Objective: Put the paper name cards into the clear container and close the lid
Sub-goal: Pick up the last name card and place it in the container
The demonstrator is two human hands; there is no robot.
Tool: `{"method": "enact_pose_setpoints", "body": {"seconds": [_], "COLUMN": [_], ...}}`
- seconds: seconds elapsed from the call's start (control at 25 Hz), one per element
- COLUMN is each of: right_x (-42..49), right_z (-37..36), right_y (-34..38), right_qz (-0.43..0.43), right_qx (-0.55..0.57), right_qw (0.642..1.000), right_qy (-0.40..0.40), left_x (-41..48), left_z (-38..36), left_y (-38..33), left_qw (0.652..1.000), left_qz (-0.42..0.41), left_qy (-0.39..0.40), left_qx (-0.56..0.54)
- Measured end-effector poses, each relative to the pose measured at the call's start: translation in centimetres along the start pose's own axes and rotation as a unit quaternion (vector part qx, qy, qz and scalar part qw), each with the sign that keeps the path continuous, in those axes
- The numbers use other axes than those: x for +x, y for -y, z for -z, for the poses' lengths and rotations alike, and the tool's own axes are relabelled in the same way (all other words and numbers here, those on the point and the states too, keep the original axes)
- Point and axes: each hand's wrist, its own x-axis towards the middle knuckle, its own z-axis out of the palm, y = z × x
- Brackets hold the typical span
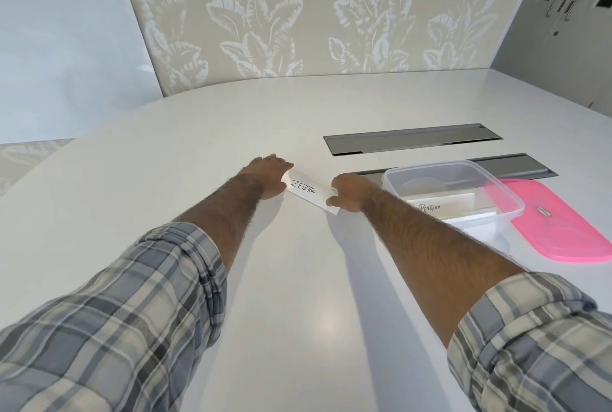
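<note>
Both the left hand (268, 176) and right hand (351, 193) are gripping the card (306, 193) by its ends, likely getting ready to lift it into the box (430, 167) on their right.

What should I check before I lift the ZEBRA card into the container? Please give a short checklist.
1. Left hand has a grip on the ZEBRA card at its left end: ok.
2. Right hand pinches the right end: ok.
3. Clear container is open: ok.
4. Pink lid lies on the table, right of the container, out of the path: ok.
5. PENGUIN card leaves enough room inside: cannot tell.
</note>
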Motion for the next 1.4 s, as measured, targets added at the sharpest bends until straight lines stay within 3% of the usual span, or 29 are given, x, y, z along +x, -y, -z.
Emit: {"method": "enact_pose_setpoints", "body": {"seconds": [0.28,0.64,0.88,1.4], "right_x": [0.1,-0.2,-0.6,-4.8], "right_z": [0.0,-0.4,-0.3,5.8], "right_y": [-0.1,1.2,2.3,3.4], "right_qz": [0.006,0.032,0.033,0.068], "right_qx": [0.024,0.041,0.053,0.031], "right_qw": [1.000,0.999,0.998,0.996], "right_qy": [0.009,-0.009,-0.014,-0.051], "left_x": [-1.0,-2.1,-3.4,-7.9], "left_z": [-0.2,-1.1,-1.0,5.4], "left_y": [0.5,1.3,1.3,0.0], "left_qw": [0.999,0.996,0.995,0.997], "left_qz": [0.031,0.029,0.042,0.048], "left_qy": [-0.029,0.028,0.022,-0.023], "left_qx": [-0.016,-0.081,-0.090,-0.060]}}
